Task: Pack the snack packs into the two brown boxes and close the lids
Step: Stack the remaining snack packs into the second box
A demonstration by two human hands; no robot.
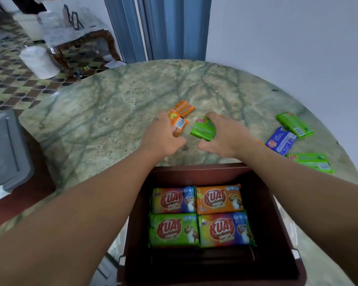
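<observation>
The left hand (163, 134) curls its fingers around an orange snack pack (179, 125) at the middle of the table, and the right hand (223, 135) closes over a green snack pack (202, 129) just beside it; the two hands are close together, each clamped on its own pack. A second orange pack (184, 107) lies just beyond the left hand, touching or overlapping the held one.

These look like light, foil-wrapped bars: the wrapper is glossy and probably slippery, the contents likely brittle, so a grip across the short width with fingers on one long edge and thumb on the other should hold without crushing.

Nearer the person, an open brown box (281, 234) holds four packs (200, 215) laid flat in a two-by-two layer, with a bare strip of floor at its near end. Their fronts read "KUAT" in red letters beside a cartoon animal; the smaller print is too blurred to read.

Far right on the green marble table (103, 112) lie two green packs (294, 124) (310, 162) and a blue pack (281, 141), still unpacked. Only one box is in view, and its lid cannot be made out.
</observation>
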